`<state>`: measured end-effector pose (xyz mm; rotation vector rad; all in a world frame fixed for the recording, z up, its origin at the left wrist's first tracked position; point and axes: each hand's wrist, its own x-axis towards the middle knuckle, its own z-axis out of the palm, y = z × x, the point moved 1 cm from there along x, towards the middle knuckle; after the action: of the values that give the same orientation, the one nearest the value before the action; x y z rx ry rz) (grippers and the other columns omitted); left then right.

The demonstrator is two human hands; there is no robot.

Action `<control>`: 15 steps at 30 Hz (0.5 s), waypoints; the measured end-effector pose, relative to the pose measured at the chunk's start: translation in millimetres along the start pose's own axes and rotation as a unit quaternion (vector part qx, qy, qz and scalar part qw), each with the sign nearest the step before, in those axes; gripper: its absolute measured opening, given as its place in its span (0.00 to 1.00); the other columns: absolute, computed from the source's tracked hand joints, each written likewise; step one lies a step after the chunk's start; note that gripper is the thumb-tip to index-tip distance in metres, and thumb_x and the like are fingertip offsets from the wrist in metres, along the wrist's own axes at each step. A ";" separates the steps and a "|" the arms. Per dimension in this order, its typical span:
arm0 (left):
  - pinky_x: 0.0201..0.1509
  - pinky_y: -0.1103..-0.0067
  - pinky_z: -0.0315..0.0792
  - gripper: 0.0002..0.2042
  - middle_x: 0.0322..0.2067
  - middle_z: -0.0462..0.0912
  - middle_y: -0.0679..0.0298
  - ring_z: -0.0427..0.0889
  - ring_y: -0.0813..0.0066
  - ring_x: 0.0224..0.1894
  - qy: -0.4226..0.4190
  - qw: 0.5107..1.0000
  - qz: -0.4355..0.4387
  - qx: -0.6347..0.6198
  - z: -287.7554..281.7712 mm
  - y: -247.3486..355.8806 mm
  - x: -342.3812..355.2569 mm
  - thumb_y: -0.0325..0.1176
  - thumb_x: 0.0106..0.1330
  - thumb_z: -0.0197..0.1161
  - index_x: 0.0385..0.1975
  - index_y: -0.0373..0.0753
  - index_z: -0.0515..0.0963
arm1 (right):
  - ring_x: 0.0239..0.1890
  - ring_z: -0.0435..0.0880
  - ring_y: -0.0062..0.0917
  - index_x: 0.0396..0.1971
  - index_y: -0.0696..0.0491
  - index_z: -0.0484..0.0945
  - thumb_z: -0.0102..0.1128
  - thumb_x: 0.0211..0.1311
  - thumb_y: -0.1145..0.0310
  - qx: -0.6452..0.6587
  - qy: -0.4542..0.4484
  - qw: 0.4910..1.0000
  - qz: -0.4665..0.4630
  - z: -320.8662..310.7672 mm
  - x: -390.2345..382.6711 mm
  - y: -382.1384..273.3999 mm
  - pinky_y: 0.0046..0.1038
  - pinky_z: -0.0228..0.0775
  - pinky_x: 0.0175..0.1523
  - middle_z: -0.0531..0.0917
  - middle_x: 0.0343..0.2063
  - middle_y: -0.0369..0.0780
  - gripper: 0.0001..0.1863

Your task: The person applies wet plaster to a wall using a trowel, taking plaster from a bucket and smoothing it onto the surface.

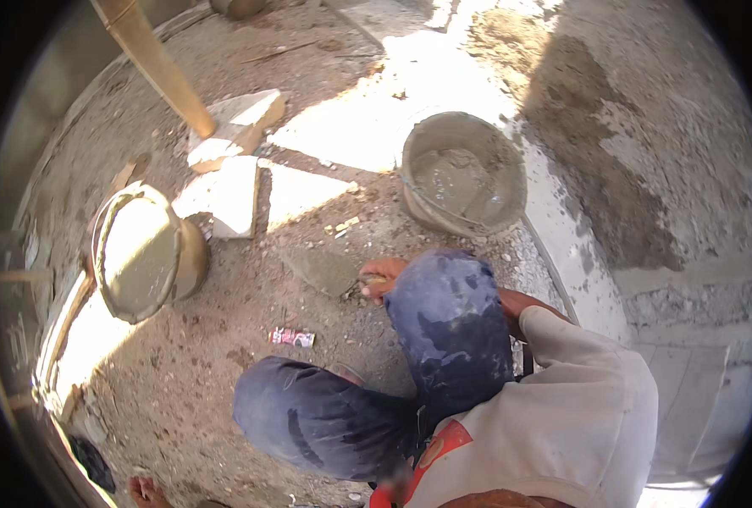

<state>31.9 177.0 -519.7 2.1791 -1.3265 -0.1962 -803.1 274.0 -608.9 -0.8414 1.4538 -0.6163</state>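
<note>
My right hand [382, 278] is closed around the handle of a trowel, beside my raised right knee. The trowel's grey, mortar-coated blade [327, 271] points left, low over the dirt ground. Part of what looks like my left hand [146, 491] shows at the lower left edge; its fingers are too small and cut off to read. Beyond my knee stands a round bucket [503, 151] with wet grey mortar in it. Another bucket [192, 261], at the left, is filled near its rim with grey mortar.
A bamboo pole [154, 68] slants down at the upper left beside pale blocks [239, 199]. A red and white wrapper [291, 338] lies before my knees, with yellowish scraps [342, 226] farther off. A concrete ledge [579, 254] runs along the right.
</note>
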 end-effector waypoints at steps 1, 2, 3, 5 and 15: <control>0.54 0.61 0.81 0.28 0.62 0.78 0.52 0.84 0.56 0.57 -0.086 0.996 0.001 -0.024 22.9 106.4 -19.3 0.47 0.80 0.56 0.71 0.33 0.69 | 0.30 0.79 0.19 0.55 0.55 0.77 0.69 0.71 0.54 0.001 0.022 0.999 -0.024 -2.9 -9.7 1.7 0.29 0.72 0.37 0.81 0.31 0.36 0.23; 0.59 0.54 0.83 0.22 0.59 0.81 0.46 0.84 0.40 0.56 -0.241 0.953 0.033 -0.181 9.5 208.8 -38.4 0.38 0.77 0.64 0.64 0.31 0.73 | 0.30 0.79 0.20 0.55 0.56 0.78 0.69 0.72 0.54 0.006 0.020 0.998 -0.061 4.0 -8.9 -7.4 0.30 0.72 0.37 0.81 0.31 0.36 0.23; 0.57 0.60 0.81 0.25 0.60 0.80 0.50 0.84 0.50 0.56 -0.303 0.936 0.099 -0.148 34.3 284.0 -61.1 0.43 0.79 0.60 0.67 0.33 0.72 | 0.30 0.78 0.20 0.54 0.56 0.78 0.68 0.72 0.54 0.004 0.027 0.996 -0.086 3.3 -21.8 -14.8 0.30 0.71 0.37 0.81 0.31 0.35 0.23; 0.54 0.72 0.76 0.27 0.58 0.81 0.57 0.83 0.66 0.54 -0.411 0.879 0.216 -0.107 92.7 398.0 -88.2 0.50 0.80 0.56 0.68 0.37 0.73 | 0.30 0.77 0.20 0.54 0.56 0.78 0.68 0.72 0.53 -0.017 0.027 0.990 -0.139 -5.3 -50.8 -41.1 0.31 0.71 0.37 0.81 0.31 0.35 0.23; 0.49 0.60 0.83 0.49 0.63 0.75 0.48 0.83 0.60 0.55 -0.707 0.593 0.338 -0.185 338.7 687.4 -266.1 0.76 0.70 0.47 0.71 0.32 0.64 | 0.33 0.86 0.38 0.49 0.58 0.82 0.62 0.70 0.57 -0.123 0.285 0.911 -0.273 -124.9 -207.1 -83.1 0.42 0.76 0.42 0.85 0.33 0.49 0.19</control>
<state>-765.3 34.8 -470.3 0.6638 -2.3935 -1.9393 -926.9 376.3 -410.0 -1.3661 1.8536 -1.1911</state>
